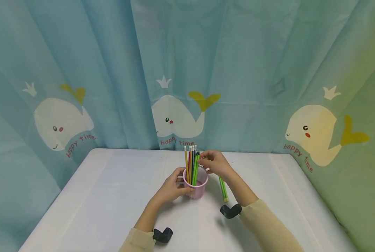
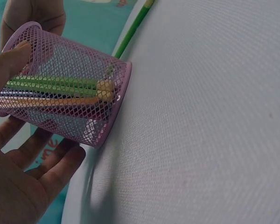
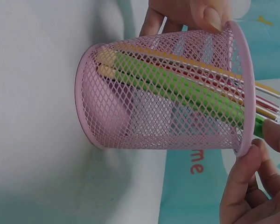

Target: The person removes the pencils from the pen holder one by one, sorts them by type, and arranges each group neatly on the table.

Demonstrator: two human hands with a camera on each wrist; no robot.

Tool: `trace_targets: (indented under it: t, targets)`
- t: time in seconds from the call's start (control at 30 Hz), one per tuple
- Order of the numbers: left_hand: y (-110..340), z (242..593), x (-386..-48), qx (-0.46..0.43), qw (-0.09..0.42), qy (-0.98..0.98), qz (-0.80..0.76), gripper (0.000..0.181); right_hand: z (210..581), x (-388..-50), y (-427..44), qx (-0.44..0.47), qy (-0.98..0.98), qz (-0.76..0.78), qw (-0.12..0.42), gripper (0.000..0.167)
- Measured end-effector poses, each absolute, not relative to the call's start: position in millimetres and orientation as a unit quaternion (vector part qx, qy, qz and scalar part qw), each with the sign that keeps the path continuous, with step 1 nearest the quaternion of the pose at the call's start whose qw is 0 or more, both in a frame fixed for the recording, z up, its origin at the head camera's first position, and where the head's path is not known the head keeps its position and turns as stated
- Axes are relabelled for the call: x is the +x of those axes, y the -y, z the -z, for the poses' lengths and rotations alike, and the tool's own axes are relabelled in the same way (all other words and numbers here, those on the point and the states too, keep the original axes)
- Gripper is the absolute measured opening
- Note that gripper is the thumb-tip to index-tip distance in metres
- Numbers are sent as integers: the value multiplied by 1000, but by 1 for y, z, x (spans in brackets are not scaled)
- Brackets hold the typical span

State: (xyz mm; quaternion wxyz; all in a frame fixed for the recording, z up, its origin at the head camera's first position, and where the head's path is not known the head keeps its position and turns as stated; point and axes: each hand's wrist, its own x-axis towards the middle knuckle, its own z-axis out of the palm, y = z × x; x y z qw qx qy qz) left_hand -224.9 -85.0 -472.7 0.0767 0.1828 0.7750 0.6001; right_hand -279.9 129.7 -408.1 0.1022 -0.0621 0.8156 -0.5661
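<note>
A pink mesh pencil cup [image 1: 198, 191] stands upright on the white table, held at its left side by my left hand [image 1: 172, 187], thumb in front and fingers behind. Inside lean green pencils [image 3: 168, 84], eraser-free ends at the bottom, beside several yellow, red and dark pencils [image 1: 186, 159] with white tips up. At the cup's right rim, my right hand [image 1: 217, 164] pinches the upper part of the green pencils, and one of its fingers touches the rim. More green pencils [image 1: 223, 190] lie on the table under the right forearm.
The white table [image 1: 111, 196] reaches back to a blue curtain [image 1: 253, 70] printed with whales. Black wrist-worn pieces [image 1: 162, 235] stick out by both beige sleeves [image 1: 269, 227], low over the tabletop.
</note>
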Motion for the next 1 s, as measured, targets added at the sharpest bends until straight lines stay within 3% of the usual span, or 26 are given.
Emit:
trace_targets:
  t: [0.53,1.0]
  targets:
    - [86,474,-226,180,79,-775,-600,74,407,-273,-134,-82,-805,582,88,18]
    - [86,476,-228,184,80,-773,-602,73,399,-267,-144,-87,-770,625,93,21]
